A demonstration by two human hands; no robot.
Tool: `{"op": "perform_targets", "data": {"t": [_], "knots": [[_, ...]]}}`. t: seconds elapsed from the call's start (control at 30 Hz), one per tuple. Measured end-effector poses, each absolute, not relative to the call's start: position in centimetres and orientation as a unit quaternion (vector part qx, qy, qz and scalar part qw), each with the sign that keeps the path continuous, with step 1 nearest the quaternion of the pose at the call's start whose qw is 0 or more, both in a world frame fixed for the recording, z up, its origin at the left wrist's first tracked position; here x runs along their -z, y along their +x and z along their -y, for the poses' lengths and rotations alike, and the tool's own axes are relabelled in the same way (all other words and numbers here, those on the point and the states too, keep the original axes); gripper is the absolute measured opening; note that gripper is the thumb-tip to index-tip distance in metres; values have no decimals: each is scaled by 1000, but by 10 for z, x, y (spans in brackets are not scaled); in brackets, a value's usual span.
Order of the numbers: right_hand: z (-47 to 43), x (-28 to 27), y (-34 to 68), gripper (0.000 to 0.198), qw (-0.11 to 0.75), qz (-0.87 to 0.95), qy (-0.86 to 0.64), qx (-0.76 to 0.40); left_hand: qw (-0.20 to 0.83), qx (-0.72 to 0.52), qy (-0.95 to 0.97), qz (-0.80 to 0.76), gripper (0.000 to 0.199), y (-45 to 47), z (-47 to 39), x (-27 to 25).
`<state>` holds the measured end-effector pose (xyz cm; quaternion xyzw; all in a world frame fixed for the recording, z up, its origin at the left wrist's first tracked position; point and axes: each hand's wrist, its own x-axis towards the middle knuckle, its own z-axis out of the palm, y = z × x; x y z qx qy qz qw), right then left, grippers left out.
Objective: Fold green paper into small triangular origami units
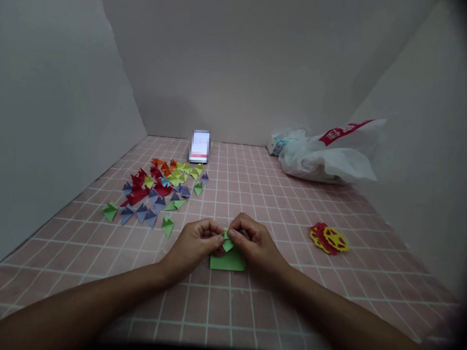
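Between both hands is a small folded green paper piece [227,243], pinched from either side. My left hand [200,238] is closed, thumb and fingertips on its left edge. On the right edge, my right hand [252,239] pinches it with curled fingers. Directly beneath the hands lies a flat green paper sheet [227,262], partly covered by them. Left of my left hand, a green folded paper piece [168,226] rests on the table, closest of a spread of folded paper pieces [159,202] in purple, red, yellow and orange.
A phone [200,146] with a lit screen leans upright at the back. Back right, a white plastic bag [326,158] sits beside a small box [273,145]. Yellow and red gear-shaped cutouts [329,238] lie at right. Walls border the pink checkered tabletop [229,302].
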<state>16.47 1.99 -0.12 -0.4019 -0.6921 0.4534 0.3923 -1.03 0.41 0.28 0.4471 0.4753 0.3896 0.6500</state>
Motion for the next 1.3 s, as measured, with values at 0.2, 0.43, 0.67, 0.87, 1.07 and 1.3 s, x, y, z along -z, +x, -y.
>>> {"op": "perform_targets", "data": {"t": [0.2,0.43,0.67,0.87,1.07,1.3], "knots": [[-20,1,165,18,397,732,-384,-399,653,-398,441,-469,22,-10,-4,-5],[-18,0,165,18,400,736,-377,-394,648,-400,452,-465,21,-11,-4,-3],[-19,5,164,22,387,659,-392,-513,632,-399,476,-464,20,-11,-3,-5],[-19,2,164,21,389,705,-388,-449,628,-396,477,-470,19,-11,-2,-6],[-17,1,164,20,391,767,-363,-357,636,-397,470,-466,18,-11,-2,-4],[-17,2,163,21,385,796,-361,-297,645,-396,476,-449,19,-12,-3,-5]]}}
